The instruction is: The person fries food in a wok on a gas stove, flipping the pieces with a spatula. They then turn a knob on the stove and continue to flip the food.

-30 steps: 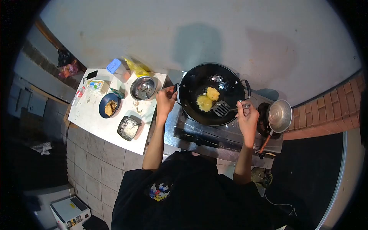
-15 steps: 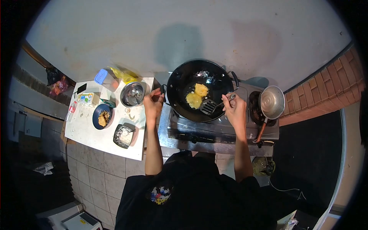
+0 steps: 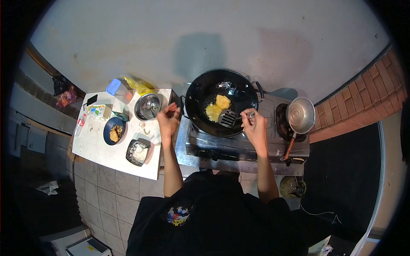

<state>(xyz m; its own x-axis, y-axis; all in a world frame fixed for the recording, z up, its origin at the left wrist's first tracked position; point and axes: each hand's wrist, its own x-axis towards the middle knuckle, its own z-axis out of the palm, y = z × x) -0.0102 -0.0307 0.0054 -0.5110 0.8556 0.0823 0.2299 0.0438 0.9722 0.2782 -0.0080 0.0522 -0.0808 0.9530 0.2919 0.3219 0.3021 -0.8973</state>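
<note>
A black wok [image 3: 200, 91] sits on the stove, with two yellow fried pieces [image 3: 222, 101] lying side by side in it. My right hand [image 3: 255, 123] is closed on the handle of a black slotted spatula [image 3: 227, 118], whose blade lies at the right edge of the lower-left piece. At the wok's left handle [image 3: 183, 106] is my left hand [image 3: 168, 120], fingers raised and apart, with nothing seen in it. Whether its fingertips touch the handle is too small to tell.
Left of the stove, a white table [image 3: 96, 147] bears a steel bowl [image 3: 147, 106], a dark dish of white powder [image 3: 137, 152], a blue plate with fried food [image 3: 114, 131] and a lidded container [image 3: 119, 90]. A saucepan [image 3: 301, 115] stands on the right burner.
The spatula and my right hand have shifted slightly left, the blade moving closer to the lower-left piece. My left hand has turned a little and moved slightly left of the wok handle.
</note>
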